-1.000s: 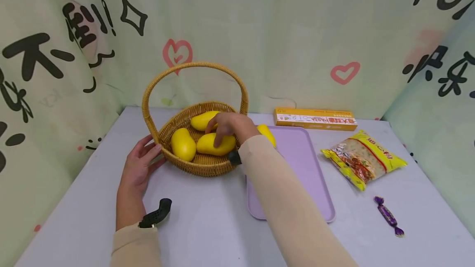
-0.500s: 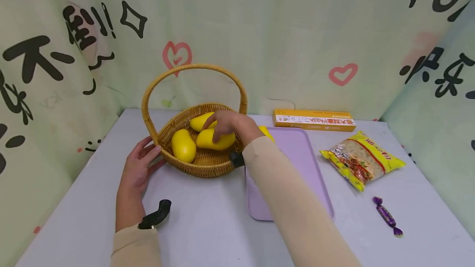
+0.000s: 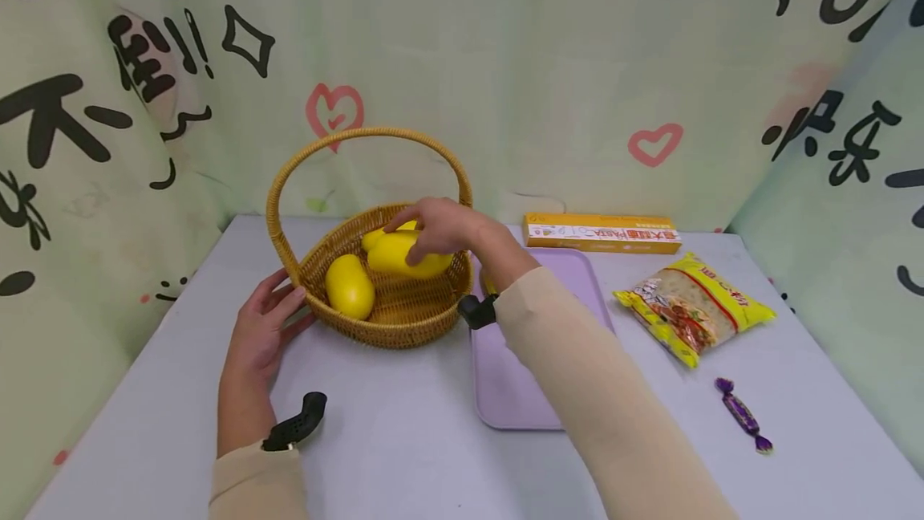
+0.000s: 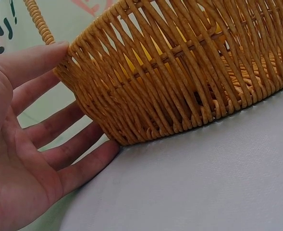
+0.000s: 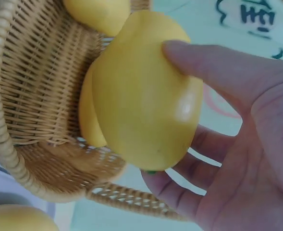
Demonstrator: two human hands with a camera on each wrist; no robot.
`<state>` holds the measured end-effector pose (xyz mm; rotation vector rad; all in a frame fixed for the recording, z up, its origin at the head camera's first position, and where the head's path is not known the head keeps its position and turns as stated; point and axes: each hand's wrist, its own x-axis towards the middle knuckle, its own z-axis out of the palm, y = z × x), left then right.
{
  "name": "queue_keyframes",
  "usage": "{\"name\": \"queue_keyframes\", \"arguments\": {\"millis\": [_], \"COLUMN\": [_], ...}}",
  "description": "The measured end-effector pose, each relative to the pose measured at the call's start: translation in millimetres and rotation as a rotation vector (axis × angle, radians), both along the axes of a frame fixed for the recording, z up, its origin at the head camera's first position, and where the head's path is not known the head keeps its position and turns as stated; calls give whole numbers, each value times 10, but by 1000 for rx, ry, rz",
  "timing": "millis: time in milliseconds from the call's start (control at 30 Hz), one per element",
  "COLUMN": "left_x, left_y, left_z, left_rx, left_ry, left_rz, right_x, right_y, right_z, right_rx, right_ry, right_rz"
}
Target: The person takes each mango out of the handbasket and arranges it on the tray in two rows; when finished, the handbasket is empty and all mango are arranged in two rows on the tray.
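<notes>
In the head view, my right hand (image 3: 455, 227) reaches over the wicker basket (image 3: 390, 335) and grips a yellow mango (image 3: 393, 253), thumb on the near side and fingers round the far side. The right wrist view shows this held mango (image 5: 143, 96) up close, a green spot at its lower end. A second mango (image 3: 350, 286) lies in the basket's left part. Another mango (image 3: 371, 239) sits behind the held one, partly covered. My left hand (image 3: 260, 331) steadies the basket's left side, thumb at the rim and extended fingers against the woven wall (image 4: 146, 82).
A lilac tray (image 3: 516, 392) lies right of the basket, with a yellow mango (image 5: 18, 219) on it, mostly behind my right wrist in the head view. Farther right are a pasta box (image 3: 602, 233), a yellow food bag (image 3: 696, 307) and a purple wrapped candy (image 3: 745, 417).
My right hand has taken hold of the front mango and raised it from the basket floor, slightly back. The left hand stays at the basket. The head view has shifted a little.
</notes>
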<state>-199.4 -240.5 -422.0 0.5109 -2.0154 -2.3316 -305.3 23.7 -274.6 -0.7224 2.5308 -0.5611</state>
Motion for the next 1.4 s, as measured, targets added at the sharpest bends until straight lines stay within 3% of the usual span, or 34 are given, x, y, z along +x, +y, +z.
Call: {"name": "queue_keyframes", "arguments": {"millis": [233, 533, 1133, 1400], "left_x": [23, 20, 7, -2], "left_y": [-49, -50, 25, 59], "left_z": [25, -9, -18, -32], "left_rx": [-1, 22, 1, 27], "left_ry": [15, 14, 11, -9], "left_rz": [17, 30, 7, 28], "right_x": [209, 341, 469, 527], "right_y": [118, 314, 933, 1123], "right_z": [138, 240, 189, 231], "right_rx": [-39, -69, -175, -205], "right_ry": [29, 63, 66, 102], "right_rz": [55, 30, -38, -86]}}
